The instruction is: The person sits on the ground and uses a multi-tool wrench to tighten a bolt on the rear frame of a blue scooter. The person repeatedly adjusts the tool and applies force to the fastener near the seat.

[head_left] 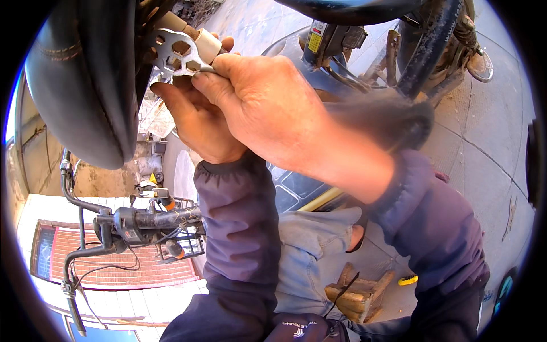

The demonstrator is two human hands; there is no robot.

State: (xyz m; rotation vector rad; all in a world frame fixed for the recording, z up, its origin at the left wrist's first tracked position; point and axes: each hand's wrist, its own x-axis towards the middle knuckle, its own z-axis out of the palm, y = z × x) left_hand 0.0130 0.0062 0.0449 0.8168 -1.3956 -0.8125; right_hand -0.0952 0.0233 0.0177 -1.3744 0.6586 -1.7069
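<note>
A flat silver metal wrench (pixel 172 59), pierced with several hexagonal holes, sits against the vehicle's frame at upper left. My right hand (pixel 279 108) pinches its near end between thumb and curled fingers. Below and behind it, my left hand (pixel 202 128) is curled, thumb pointing up beside the plate's lower edge. Its fingertips show past a cream-coloured cylinder (pixel 208 45), which stands right behind the wrench. What the left palm and fingers grip is hidden by the plate and my right hand. A padded black seat (pixel 80 85) with a stitched seam bulges just left of both hands.
Black vehicle parts with a dark tube (pixel 430 51) and cables fill the upper right. Handlebars of another vehicle (pixel 142 222) reach in at left. A small wooden stool (pixel 356 296) and a yellow object (pixel 407 280) lie low, near my right sleeve, on paved ground (pixel 490 154).
</note>
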